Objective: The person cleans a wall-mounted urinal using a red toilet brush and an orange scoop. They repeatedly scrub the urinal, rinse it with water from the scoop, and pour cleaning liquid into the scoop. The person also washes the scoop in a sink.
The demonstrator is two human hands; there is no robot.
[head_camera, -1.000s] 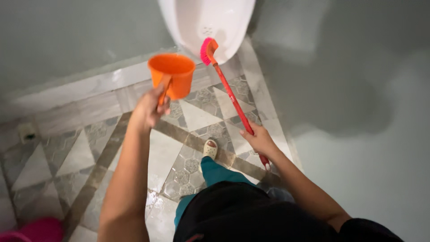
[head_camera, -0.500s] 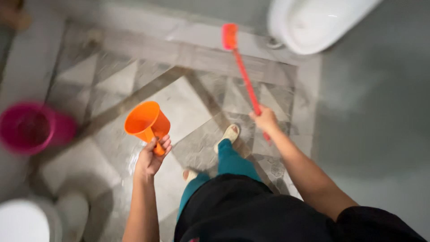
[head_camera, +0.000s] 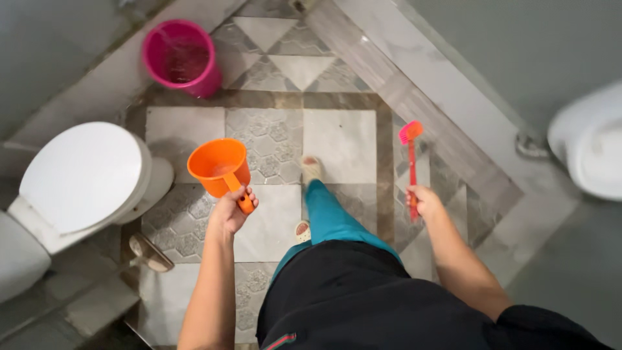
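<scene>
Head view, looking straight down a standing person onto a patterned tiled floor (head_camera: 337, 139). The left hand (head_camera: 230, 210) is closed around the handle of an orange mug-shaped scoop (head_camera: 217, 167), held roughly level with its mouth turned up and slightly toward the camera, as one would carry a dipper so nothing spills; whether any water is in it cannot be told.

The right hand (head_camera: 422, 201) is wrapped around the lower handle of a red long-handled brush (head_camera: 411, 162), its pink bristle head pointing away from the body and clear of the clothing.

Taking the white toilet (head_camera: 81, 178) as landmark: its lid is down, the scoop hangs just beside its bowl, and the brush is well apart on the far side of the person's legs. Beyond the toilet, against the wall, stands a pink bucket (head_camera: 183, 58), apparently holding water. A second white fixture (head_camera: 586, 149) sits at the opposite edge.
</scene>
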